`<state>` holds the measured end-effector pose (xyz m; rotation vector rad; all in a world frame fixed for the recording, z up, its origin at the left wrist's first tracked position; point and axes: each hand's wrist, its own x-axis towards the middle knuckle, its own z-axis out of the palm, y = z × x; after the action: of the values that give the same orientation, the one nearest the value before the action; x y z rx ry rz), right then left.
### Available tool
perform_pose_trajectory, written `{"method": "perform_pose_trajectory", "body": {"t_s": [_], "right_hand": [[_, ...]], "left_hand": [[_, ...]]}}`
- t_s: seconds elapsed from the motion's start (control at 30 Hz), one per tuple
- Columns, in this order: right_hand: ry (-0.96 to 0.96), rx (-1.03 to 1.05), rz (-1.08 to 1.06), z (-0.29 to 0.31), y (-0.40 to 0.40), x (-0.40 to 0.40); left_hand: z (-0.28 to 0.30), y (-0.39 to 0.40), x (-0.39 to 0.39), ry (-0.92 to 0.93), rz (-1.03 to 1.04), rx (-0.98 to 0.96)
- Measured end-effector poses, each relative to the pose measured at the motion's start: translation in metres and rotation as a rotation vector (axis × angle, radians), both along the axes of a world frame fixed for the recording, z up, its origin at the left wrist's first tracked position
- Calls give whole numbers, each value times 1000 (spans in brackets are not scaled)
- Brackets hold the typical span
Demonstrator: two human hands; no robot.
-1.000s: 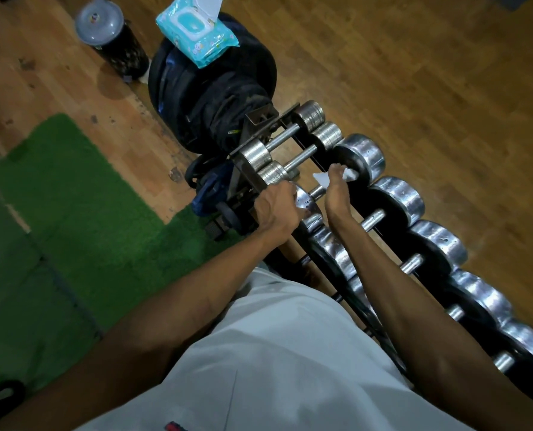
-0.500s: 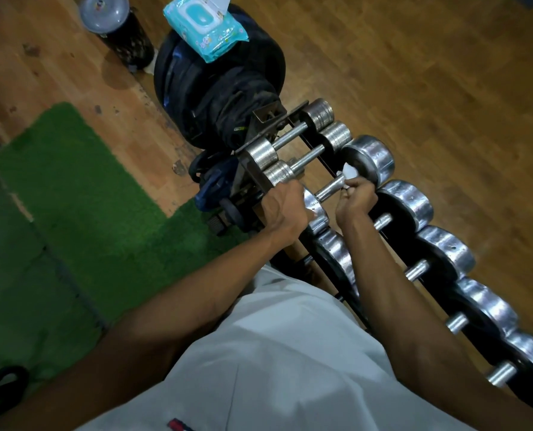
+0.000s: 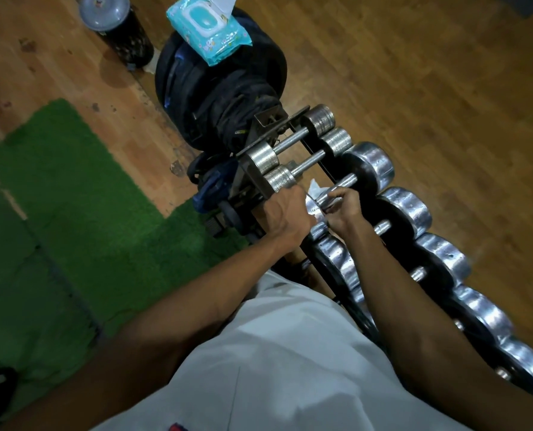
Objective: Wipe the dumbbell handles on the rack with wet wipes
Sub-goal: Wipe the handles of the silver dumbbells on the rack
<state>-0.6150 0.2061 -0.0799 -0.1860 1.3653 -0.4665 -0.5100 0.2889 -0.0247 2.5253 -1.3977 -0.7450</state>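
Observation:
A rack (image 3: 252,160) holds a row of chrome dumbbells running from the middle to the lower right. My right hand (image 3: 344,209) grips a white wet wipe (image 3: 316,189) wrapped round the near end of the third dumbbell's handle (image 3: 346,183). My left hand (image 3: 285,213) curls over the near head of that same dumbbell and covers most of it. Two smaller dumbbells (image 3: 305,164) lie just beyond my hands. An open blue pack of wet wipes (image 3: 209,29) lies on top of the black weight plates (image 3: 215,85) past the rack's end.
A dark bin with a grey lid (image 3: 116,23) stands on the wooden floor at the top left. Green turf (image 3: 72,197) covers the floor left of the rack. Larger dumbbells (image 3: 445,259) continue along the rack to the lower right. My white shirt fills the bottom.
My right hand has slid with the wipe along the handle from the far head toward the near head, close to my left hand. The left hand keeps its hold.

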Motion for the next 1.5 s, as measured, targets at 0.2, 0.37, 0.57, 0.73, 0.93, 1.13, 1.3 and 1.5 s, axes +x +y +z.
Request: {"method": "perform_pose_trajectory", "body": {"t_s": [0.2, 0.37, 0.57, 0.73, 0.93, 1.13, 1.3, 1.5], "right_hand": [[248, -141, 371, -13, -8, -15], [346, -275, 560, -9, -7, -21], [450, -426, 754, 8, -14, -25], [378, -676, 720, 4, -14, -23], [866, -1281, 1733, -10, -17, -19], [1457, -1397, 1902, 0, -39, -29], [1326, -1456, 1583, -10, -17, -43], [954, -1060, 954, -9, 0, -46]], "left_hand": [[0, 2, 2, 1, -5, -2], [0, 3, 2, -4, -23, -1], [0, 5, 2, -2, -27, -18], [2, 6, 1, -13, -26, -41], [4, 7, 1, -23, -41, -15], [0, 9, 2, -30, -52, -17], [-1, 9, 1, -39, -42, -22], [-4, 10, -1, -29, -38, -29]]}}
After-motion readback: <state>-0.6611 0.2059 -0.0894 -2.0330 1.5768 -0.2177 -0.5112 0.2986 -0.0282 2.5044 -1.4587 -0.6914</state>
